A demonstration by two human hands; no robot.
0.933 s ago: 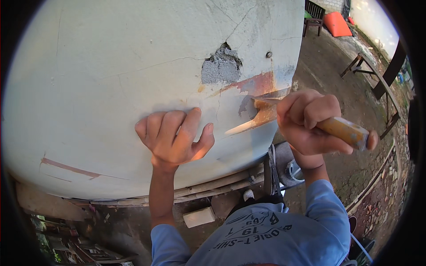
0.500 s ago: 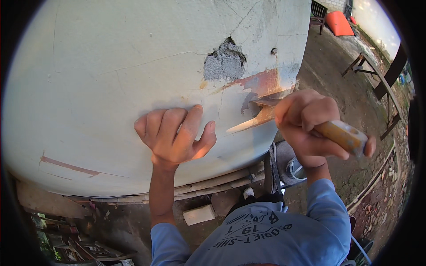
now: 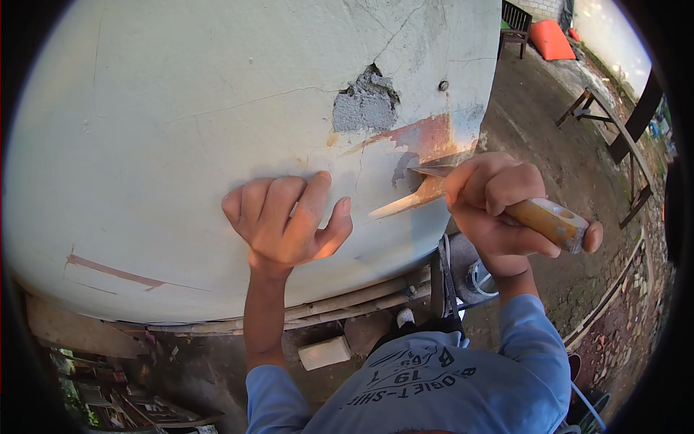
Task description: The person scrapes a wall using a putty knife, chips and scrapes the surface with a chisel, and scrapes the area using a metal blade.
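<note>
In my right hand (image 3: 499, 206) is a scraper, its worn yellowish wooden handle (image 3: 548, 220) wrapped by the fingers and its end sticking out toward the lower right. The thin metal blade (image 3: 432, 171) points left at the pale wall (image 3: 166, 152), its tip by a small dark grey patch (image 3: 405, 168). Whether the blade's edge touches the wall I cannot tell. My left hand (image 3: 285, 220) leans on the wall further left, fingers bent, thumb apart, holding nothing. Above the blade is a reddish, peeled area (image 3: 426, 136).
A rough grey hole (image 3: 365, 105) with cracks around it breaks the wall higher up. Bamboo poles (image 3: 354, 300) run along the wall's foot, near a white block (image 3: 324, 352) and a bucket (image 3: 481, 278). A wooden trestle (image 3: 611, 119) stands on the ground at right.
My right hand has shifted slightly left with the scraper, and its handle end has moved a little up and left. My left hand stays nearly in place on the wall.
</note>
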